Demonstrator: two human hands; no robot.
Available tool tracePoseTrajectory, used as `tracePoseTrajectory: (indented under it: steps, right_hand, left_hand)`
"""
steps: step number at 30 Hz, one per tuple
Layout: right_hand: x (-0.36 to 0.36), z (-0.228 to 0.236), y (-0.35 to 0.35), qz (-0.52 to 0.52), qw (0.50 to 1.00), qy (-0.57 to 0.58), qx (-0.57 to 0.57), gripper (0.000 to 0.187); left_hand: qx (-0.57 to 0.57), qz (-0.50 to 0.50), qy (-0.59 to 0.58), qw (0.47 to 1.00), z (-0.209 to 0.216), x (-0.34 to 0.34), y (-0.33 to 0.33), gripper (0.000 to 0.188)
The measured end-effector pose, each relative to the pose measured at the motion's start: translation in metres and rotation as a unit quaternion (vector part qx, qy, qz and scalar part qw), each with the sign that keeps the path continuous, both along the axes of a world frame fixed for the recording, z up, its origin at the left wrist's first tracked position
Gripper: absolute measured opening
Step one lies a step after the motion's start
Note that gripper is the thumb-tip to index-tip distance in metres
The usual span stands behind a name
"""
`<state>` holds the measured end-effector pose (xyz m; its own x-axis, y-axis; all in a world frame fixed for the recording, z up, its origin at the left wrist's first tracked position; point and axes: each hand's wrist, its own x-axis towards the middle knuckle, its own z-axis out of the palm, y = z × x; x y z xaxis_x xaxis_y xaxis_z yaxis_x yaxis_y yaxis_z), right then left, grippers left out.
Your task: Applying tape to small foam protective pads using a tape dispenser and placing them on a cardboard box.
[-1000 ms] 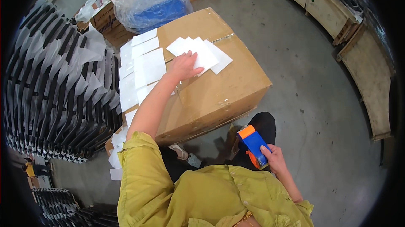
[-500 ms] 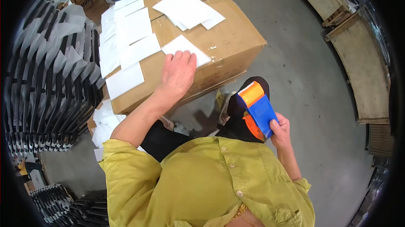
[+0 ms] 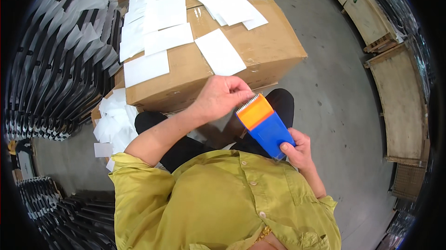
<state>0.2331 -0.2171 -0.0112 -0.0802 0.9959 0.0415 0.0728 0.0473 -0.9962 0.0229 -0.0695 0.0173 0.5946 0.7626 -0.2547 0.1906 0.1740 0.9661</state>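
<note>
- While the person sits behind the big cardboard box (image 3: 260, 50), both hands meet just in front of the chest, below the box's near edge.
- The right hand (image 3: 297, 150) is wrapped shut around the blue body of the tape dispenser (image 3: 265, 124), holding it tilted so the orange, toothed end points up toward the other hand; that angle seems meant to put the cutting edge within easy reach.
- The left hand (image 3: 220, 96) has its fingers curled and pressed together at the dispenser's serrated tip, apparently pinching at the tape end there, though the tape itself is too thin and clear to make out.
- On the box top lie white paper sheets (image 3: 160, 38) in rows along the left, one single sheet (image 3: 219, 57) nearest the hands, and a fanned pile (image 3: 230, 6) farther back.
- More white sheets (image 3: 114, 122) spill beside the box, next to stacked black frames (image 3: 51, 64).
</note>
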Motion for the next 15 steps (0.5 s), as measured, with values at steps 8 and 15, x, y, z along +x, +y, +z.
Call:
tracePoseTrajectory:
  steps: [8, 15]
  right_hand:
    - [0.000, 0.010, -0.002, -0.027, 0.994, 0.042, -0.102, 0.020]
    - [-0.023, 0.023, 0.058, -0.036, 0.984, 0.003, -0.173, 0.034]
  left_hand:
    - [0.252, 0.138, 0.108, 0.952, 0.000, -0.030, 0.076, 0.017]
    - [0.521, 0.158, 0.238, 0.805, -0.049, -0.021, 0.120, 0.020]
